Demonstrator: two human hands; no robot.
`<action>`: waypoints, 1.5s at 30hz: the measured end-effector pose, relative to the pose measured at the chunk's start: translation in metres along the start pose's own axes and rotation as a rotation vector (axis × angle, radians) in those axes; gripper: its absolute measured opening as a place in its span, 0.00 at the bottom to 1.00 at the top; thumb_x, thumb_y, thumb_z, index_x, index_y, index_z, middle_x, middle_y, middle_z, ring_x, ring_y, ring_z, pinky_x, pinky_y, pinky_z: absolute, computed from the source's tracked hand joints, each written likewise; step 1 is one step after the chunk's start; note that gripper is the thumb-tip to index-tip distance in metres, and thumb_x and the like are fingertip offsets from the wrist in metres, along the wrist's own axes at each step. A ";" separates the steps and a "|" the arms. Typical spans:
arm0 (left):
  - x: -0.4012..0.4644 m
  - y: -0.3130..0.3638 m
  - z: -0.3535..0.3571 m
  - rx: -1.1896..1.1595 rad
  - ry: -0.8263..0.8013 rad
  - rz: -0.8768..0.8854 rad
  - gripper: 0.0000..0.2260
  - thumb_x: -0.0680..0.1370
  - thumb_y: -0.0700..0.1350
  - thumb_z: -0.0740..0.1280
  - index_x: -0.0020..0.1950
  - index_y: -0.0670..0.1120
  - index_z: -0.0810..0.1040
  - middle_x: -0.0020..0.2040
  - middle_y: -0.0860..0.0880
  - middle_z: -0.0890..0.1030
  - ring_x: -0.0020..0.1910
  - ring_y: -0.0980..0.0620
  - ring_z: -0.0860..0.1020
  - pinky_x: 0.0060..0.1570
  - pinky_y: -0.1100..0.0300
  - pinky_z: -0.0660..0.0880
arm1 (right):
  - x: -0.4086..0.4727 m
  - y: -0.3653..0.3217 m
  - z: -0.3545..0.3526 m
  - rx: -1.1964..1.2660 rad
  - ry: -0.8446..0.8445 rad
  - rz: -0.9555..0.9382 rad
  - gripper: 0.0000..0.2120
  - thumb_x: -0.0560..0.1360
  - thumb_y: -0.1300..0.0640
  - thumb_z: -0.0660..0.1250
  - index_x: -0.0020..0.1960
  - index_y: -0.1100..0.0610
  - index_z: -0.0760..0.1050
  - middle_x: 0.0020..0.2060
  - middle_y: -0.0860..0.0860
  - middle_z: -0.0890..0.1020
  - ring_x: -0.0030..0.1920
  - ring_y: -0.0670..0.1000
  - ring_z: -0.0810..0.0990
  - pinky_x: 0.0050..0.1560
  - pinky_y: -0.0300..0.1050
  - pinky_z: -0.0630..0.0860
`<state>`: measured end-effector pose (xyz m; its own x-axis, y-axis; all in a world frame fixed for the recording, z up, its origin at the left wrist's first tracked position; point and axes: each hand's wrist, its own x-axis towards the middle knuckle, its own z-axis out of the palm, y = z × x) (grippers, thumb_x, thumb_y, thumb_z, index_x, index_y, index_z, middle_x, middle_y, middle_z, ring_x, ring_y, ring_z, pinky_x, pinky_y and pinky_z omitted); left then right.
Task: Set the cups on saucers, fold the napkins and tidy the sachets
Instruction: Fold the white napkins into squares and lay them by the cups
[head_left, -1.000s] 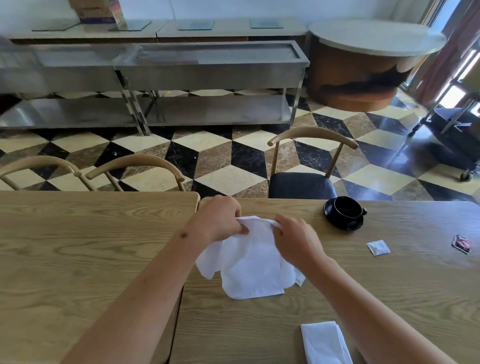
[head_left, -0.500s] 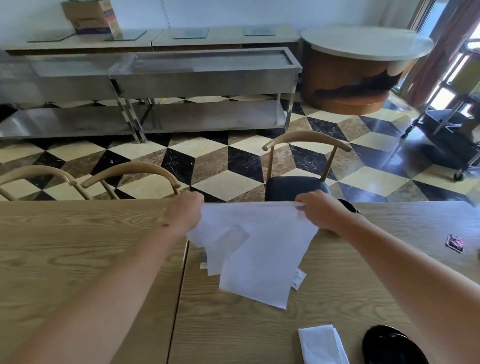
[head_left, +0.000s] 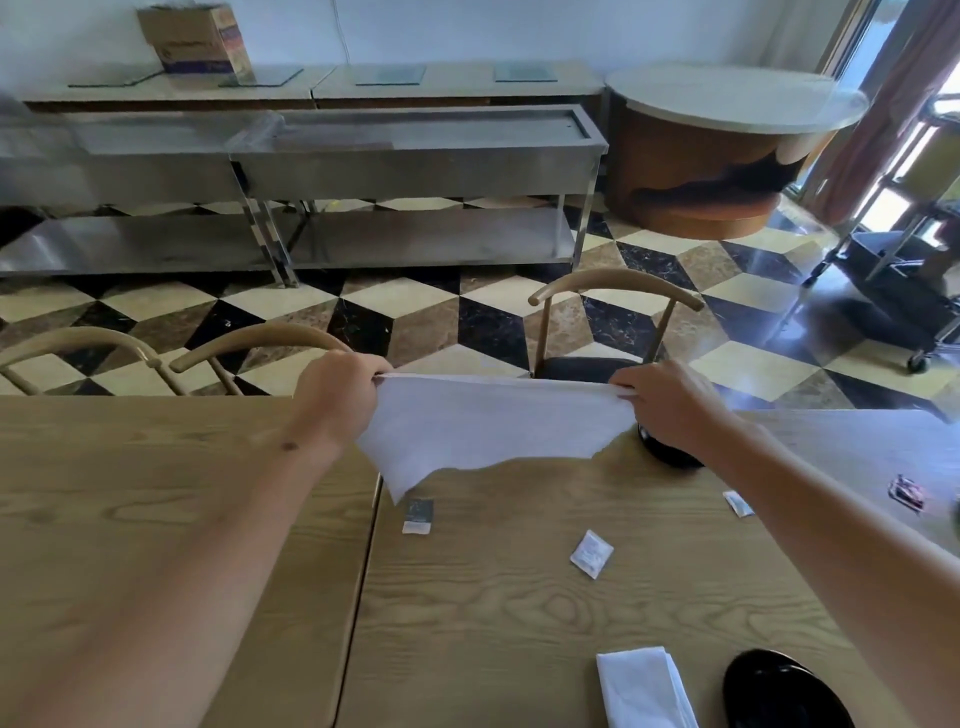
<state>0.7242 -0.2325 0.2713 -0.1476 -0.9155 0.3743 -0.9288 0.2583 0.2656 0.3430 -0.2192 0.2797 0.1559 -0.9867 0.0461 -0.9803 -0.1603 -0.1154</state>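
Bare table (head_left: 493, 613) surface lies open between the scattered sachets (head_left: 591, 553), while the stretched napkin (head_left: 488, 426) held by left hand (head_left: 340, 397) and right hand (head_left: 670, 400) screens the far edge, the black saucer (head_left: 670, 454) behind it, and a folded napkin (head_left: 644, 688) beside a black plate (head_left: 779, 691) blocks the near right.

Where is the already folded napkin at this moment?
In the head view the folded napkin lies on the wooden table at the bottom edge, right of centre, just left of a black saucer and under the person's right forearm.
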 end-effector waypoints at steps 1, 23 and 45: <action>-0.014 -0.003 0.007 -0.009 -0.021 0.012 0.15 0.73 0.29 0.65 0.46 0.44 0.88 0.35 0.43 0.85 0.33 0.41 0.81 0.31 0.51 0.77 | -0.014 -0.002 0.010 -0.020 -0.030 -0.009 0.12 0.72 0.68 0.63 0.42 0.52 0.77 0.30 0.48 0.74 0.33 0.55 0.73 0.31 0.48 0.70; -0.036 -0.043 0.021 0.080 -0.556 -0.220 0.11 0.76 0.37 0.68 0.38 0.50 0.86 0.39 0.53 0.84 0.40 0.53 0.81 0.40 0.55 0.79 | -0.016 -0.001 0.057 0.018 -0.400 0.119 0.08 0.78 0.52 0.68 0.45 0.55 0.82 0.32 0.45 0.74 0.39 0.49 0.77 0.36 0.44 0.67; -0.020 -0.062 0.013 -0.110 -0.145 -0.046 0.07 0.76 0.33 0.70 0.44 0.41 0.87 0.38 0.43 0.85 0.37 0.44 0.80 0.35 0.56 0.73 | -0.018 -0.009 0.025 0.008 -0.007 0.036 0.08 0.77 0.61 0.67 0.43 0.53 0.84 0.35 0.51 0.82 0.38 0.56 0.82 0.37 0.49 0.78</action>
<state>0.7798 -0.2340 0.2356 -0.1602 -0.9600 0.2296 -0.8942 0.2397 0.3781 0.3518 -0.2009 0.2551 0.1214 -0.9920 0.0344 -0.9843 -0.1248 -0.1246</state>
